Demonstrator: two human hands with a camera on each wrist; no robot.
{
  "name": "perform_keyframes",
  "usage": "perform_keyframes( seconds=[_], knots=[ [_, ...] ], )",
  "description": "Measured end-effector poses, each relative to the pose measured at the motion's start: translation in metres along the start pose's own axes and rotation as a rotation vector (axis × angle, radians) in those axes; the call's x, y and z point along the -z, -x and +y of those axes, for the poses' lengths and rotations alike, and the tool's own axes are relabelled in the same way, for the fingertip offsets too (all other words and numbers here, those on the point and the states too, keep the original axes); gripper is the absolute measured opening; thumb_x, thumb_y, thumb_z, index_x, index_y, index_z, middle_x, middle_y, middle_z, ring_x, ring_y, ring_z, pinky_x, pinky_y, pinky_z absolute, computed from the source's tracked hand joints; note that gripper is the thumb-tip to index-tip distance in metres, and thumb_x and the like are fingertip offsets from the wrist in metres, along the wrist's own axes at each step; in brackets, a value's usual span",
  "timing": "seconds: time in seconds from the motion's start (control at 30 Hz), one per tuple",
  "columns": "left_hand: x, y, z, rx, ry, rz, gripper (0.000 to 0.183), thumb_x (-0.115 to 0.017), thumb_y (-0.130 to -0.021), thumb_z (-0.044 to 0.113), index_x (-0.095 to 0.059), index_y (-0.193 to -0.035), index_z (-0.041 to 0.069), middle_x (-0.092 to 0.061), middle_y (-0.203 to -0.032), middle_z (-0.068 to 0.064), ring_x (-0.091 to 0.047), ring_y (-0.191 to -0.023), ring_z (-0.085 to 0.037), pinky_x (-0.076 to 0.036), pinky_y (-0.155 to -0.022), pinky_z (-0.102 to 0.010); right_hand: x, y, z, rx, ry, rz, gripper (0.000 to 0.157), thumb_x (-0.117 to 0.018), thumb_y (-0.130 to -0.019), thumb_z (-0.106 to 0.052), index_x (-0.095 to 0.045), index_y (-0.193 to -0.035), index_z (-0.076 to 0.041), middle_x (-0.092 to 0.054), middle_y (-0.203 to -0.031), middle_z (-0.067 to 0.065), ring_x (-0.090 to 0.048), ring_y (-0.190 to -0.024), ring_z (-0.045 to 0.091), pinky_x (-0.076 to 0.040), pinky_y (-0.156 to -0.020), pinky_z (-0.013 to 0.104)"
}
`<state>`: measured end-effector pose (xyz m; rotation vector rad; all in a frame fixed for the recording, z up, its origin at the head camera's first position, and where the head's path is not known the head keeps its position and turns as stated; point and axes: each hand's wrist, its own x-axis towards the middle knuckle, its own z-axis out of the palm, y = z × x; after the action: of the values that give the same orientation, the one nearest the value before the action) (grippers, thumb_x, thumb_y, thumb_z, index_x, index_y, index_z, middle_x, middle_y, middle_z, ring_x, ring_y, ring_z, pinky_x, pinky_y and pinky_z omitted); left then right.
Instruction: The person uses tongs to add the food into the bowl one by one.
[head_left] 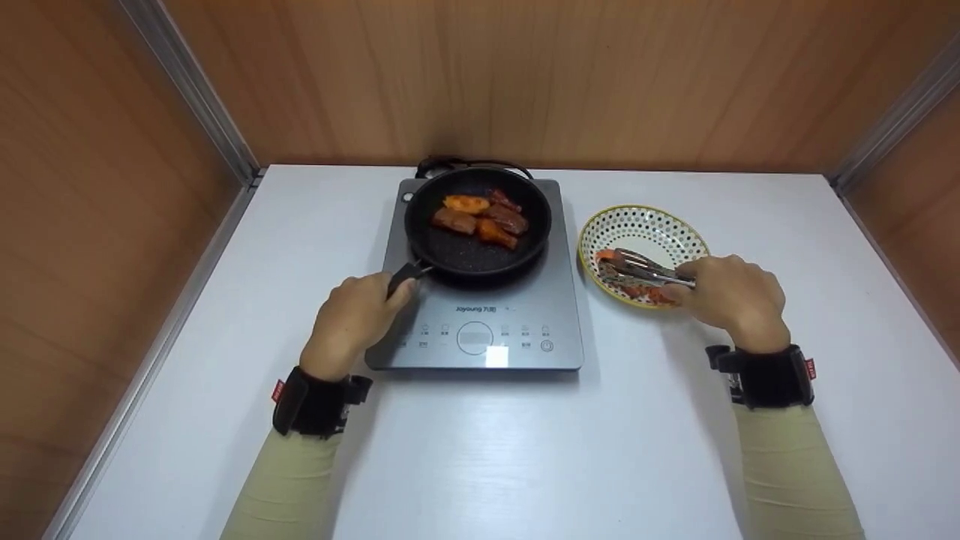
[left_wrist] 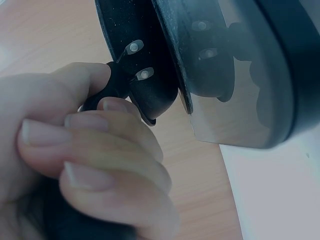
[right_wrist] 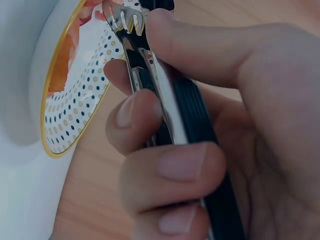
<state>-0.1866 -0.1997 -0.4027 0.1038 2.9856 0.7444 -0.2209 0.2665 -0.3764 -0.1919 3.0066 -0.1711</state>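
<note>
My left hand (head_left: 356, 319) grips the black handle (head_left: 405, 276) of a frying pan (head_left: 465, 259). Several browned and orange pieces of food (head_left: 454, 220) lie in that pan, which sits on a silver induction cooker (head_left: 559, 315). On the right, my right hand (head_left: 731, 296) holds metal tongs (head_left: 652, 271) with dark grips; the right wrist view shows fingers curled round the tongs (right_wrist: 170, 105) and a slotted, fork-like tip. The tips reach into a dotted bowl (head_left: 652, 225) with a yellow rim, at food pieces (head_left: 641, 291). Whether they clamp any piece I cannot tell.
The white table (head_left: 480, 465) carries the cooker and the bowl. Behind them stands a wood-grain panel (head_left: 525, 82), with side panels left and right. A black cable (head_left: 495, 163) runs behind the pan at the table's back edge.
</note>
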Motion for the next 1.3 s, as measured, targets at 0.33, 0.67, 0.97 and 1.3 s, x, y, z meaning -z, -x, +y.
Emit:
perform_keyframes(
  seconds=[0.33, 0.67, 0.97, 1.3],
  knots=[
    [0.0, 0.001, 0.0, 0.004, -0.011, 0.003, 0.043, -0.052, -0.112, 0.042, -0.056, -0.085, 0.009, -0.059, -0.08, -0.012, -0.056, -0.073, -0.028, -0.037, -0.058, -0.037, -0.004, -0.005, 0.004, -0.041, -0.012, 0.019, 0.055, -0.065, -0.102, -0.052, -0.067, -0.142, -0.014, -0.066, -0.127, 0.034, -0.065, -0.105, 0.057, -0.05, -0.07, 0.063],
    [0.0, 0.002, 0.0, 0.001, 0.002, 0.009, 0.043, -0.052, -0.112, 0.043, -0.056, -0.084, 0.01, -0.058, -0.079, -0.011, -0.056, -0.073, -0.028, -0.038, -0.058, -0.037, -0.009, -0.011, 0.003, -0.033, 0.003, 0.065, 0.05, -0.07, -0.101, -0.049, -0.071, -0.138, -0.017, -0.069, -0.117, 0.034, -0.067, -0.093, 0.052, -0.048, -0.059, 0.056],
    [0.0, 0.001, 0.0, -0.012, 0.009, 0.011, 0.042, -0.052, -0.112, 0.041, -0.054, -0.082, 0.011, -0.053, -0.074, -0.007, -0.054, -0.069, -0.026, -0.036, -0.058, -0.036, -0.012, -0.012, 0.004, -0.02, 0.0, 0.11, 0.043, -0.072, -0.1, -0.046, -0.075, -0.132, -0.018, -0.071, -0.113, 0.031, -0.068, -0.092, 0.052, -0.047, -0.058, 0.056],
    [0.0, 0.001, 0.001, 0.008, 0.005, 0.002, 0.044, -0.051, -0.112, 0.043, -0.054, -0.082, 0.011, -0.055, -0.076, -0.009, -0.054, -0.07, -0.027, -0.036, -0.059, -0.036, -0.014, -0.013, 0.009, -0.005, 0.004, 0.143, 0.041, -0.074, -0.099, -0.045, -0.076, -0.131, -0.019, -0.072, -0.112, 0.031, -0.068, -0.091, 0.053, -0.048, -0.057, 0.057]
  ],
)
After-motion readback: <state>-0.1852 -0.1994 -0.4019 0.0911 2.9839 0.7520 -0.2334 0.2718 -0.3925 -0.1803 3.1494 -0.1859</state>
